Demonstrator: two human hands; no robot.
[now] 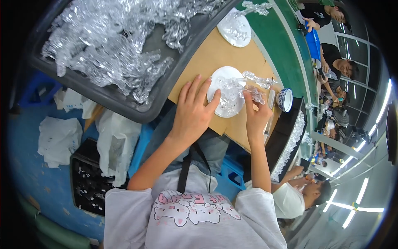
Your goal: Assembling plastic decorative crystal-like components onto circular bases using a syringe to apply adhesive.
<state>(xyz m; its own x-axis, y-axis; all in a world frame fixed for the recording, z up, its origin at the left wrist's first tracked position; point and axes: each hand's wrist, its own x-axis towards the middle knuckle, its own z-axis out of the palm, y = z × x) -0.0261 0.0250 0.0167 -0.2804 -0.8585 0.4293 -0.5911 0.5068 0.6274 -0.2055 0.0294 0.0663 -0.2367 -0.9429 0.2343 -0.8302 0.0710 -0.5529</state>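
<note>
The fingers (248,103) of the right hand (259,118) are bending together at the right edge of the white round plate (226,70) and appear to be pinching a clear plastic piece (255,94); the left hand (192,116) is lying at the plate's left side, its fingers spreading apart and gripping nothing, its thumb reaching over the plate's left rim; whether that thumb is pressing on the plate, I cannot tell.

More clear plastic pieces (230,93) are lying in a tangle on the plate, and a long clear branching piece (259,79) is jutting out past its right rim; the plate itself is resting on a brown surface (203,62).

Beyond the plate, a second white plate (240,42) is holding further clear pieces; to the plate's left, a large dark tray (151,111) is carrying a glittering heap of clear plastic (99,45); to the plate's right, a blue-and-white patterned bowl (282,99) is sitting just past the right hand; nearer the person than the bowl and right of the plate, a black tray (282,133) is holding a row of clear pieces (290,145); farther right of the plate, several co-workers (331,58) are sitting.
</note>
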